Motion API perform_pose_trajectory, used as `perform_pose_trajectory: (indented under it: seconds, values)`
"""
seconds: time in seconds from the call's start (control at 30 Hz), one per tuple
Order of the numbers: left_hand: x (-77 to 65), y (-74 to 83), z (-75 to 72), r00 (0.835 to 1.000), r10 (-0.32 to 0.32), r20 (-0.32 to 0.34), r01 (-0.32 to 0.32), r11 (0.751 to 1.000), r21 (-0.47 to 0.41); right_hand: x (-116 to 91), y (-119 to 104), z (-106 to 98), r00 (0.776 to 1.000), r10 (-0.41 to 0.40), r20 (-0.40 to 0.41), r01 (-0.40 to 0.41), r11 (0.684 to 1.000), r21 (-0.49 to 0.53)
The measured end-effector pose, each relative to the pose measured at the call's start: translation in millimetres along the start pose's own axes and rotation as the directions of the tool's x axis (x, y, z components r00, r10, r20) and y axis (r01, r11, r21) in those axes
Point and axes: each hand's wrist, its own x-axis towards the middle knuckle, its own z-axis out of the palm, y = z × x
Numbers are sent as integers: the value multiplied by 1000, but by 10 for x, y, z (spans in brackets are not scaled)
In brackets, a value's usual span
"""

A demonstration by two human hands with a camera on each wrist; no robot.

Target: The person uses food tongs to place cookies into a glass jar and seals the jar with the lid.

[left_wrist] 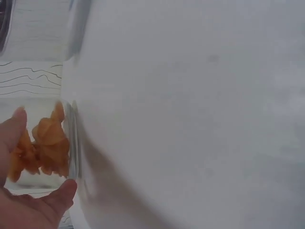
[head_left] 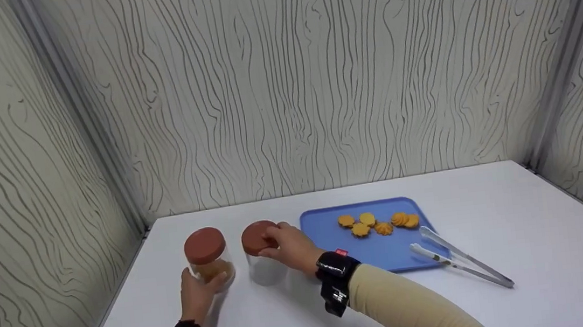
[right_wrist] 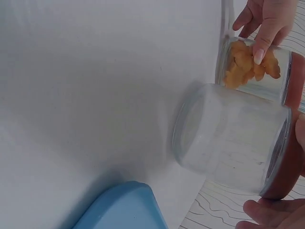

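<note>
Two clear jars with red-brown lids stand side by side on the white table. My left hand [head_left: 197,295] holds the left jar [left_wrist: 35,183] low on its body, thumb on one side and fingers on the other. Orange-brown cookies [left_wrist: 51,143] lie in the bottom of that jar. My right hand [head_left: 294,247] grips the lid [head_left: 254,239] of the right jar [right_wrist: 233,136] from above, thumb and fingers at its rim. Nothing shows inside this second jar, and its lid sits on its mouth.
To the right, a blue tray [head_left: 325,230] carries several cookies [head_left: 361,230] of different shapes. Tongs [head_left: 476,268] with pale tips lie across the tray's right front corner, handle end on the table [head_left: 535,213]. Wood-grain patterned panels [head_left: 304,75] enclose the back and sides.
</note>
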Motion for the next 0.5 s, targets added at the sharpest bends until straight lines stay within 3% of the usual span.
perform_pose_trajectory:
  seconds: [0.2,0.33,0.5]
  values:
    - [-269,36,30,1000,10,-27,-8,995,97,-106,-25,-25,999,-18,27,18,1000,-2]
    - [-422,89,64,998,29,-57,-23,995,100,-161,-13,-82,999,-43,25,44,999,-7]
    - [-553,164,156,999,-49,15,47,995,89,-238,-15,-111,998,-49,44,49,999,-1]
